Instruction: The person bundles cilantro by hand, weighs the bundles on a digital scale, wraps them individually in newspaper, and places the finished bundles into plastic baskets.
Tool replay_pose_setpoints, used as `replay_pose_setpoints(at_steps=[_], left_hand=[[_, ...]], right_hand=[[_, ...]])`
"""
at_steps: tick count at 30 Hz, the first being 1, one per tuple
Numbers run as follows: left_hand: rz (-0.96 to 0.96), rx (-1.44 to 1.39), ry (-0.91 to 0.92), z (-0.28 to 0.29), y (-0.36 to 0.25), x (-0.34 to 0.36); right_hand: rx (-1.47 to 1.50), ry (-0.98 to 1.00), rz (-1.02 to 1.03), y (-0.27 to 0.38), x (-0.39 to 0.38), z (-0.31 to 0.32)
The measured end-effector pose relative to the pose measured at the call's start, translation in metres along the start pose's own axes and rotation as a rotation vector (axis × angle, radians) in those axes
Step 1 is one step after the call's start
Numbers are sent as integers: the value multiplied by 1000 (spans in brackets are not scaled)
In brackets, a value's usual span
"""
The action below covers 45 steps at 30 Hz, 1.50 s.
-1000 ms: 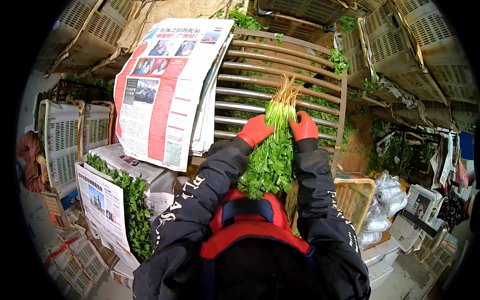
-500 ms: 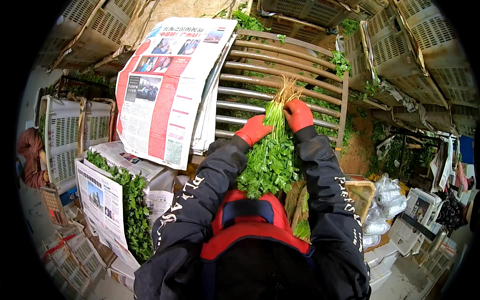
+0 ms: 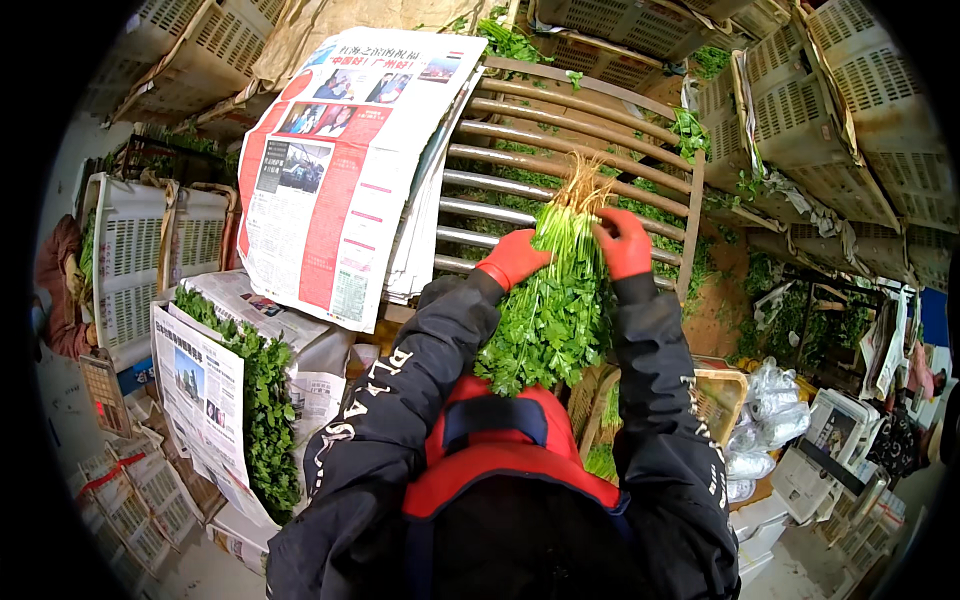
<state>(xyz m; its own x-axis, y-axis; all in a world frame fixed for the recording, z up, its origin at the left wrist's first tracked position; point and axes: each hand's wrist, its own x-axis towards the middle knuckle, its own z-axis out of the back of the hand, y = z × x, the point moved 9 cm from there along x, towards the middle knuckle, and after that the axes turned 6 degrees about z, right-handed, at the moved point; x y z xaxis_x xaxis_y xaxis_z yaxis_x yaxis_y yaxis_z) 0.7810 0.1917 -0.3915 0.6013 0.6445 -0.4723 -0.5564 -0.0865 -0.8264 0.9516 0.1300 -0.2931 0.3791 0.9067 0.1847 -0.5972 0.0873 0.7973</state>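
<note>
A bunch of leafy greens point(image 3: 548, 325), with pale green stems and tan roots, lies over the slatted rack point(image 3: 490, 188) in front of me. Its roots point away from me and its leaves reach toward my red apron point(image 3: 500, 470). My left hand point(image 3: 515, 260), in a red glove, is closed round the left side of the stems. On the right side, just below the roots, my right hand point(image 3: 624, 242), also red-gloved, has its fingers bent and pinched at the edge of the stems. The exact grip of the fingertips is partly hidden.
A stack of newspapers point(image 3: 345, 190) covers the rack's left part. Below it stands a newspaper-lined box of greens point(image 3: 268, 420). Plastic crates point(image 3: 790, 110) rise at the far right and far left. Clear plastic-wrapped bundles point(image 3: 770, 410) sit at the right.
My right hand has shifted a little right and down along the stems, and the stem end looks more spread. My left hand keeps its hold. The whole view has moved slightly.
</note>
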Motion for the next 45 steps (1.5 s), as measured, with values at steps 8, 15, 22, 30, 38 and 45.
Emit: replay_pose_setpoints(at_steps=[8,15,22,30,38,45], left_hand=[[10,5,-31,3,-5,-4],[-24,-22,-56,0,-10,-6],[32,-8,-69,2,-9,-6],[-64,-470,-90,3,-28,-51],[-77,-485,-378,62,-24,-175],[-18,-506,-752,152,0,-301]], right_hand=[[-392,238,337,4,30,-46],[155,-443,-266,-126,20,57],[-271,238,-286,-48,-56,5],[197,120,-155,10,-74,-43],[392,554,52,146,-96,-89],[454,799,229,285,-112,-162]])
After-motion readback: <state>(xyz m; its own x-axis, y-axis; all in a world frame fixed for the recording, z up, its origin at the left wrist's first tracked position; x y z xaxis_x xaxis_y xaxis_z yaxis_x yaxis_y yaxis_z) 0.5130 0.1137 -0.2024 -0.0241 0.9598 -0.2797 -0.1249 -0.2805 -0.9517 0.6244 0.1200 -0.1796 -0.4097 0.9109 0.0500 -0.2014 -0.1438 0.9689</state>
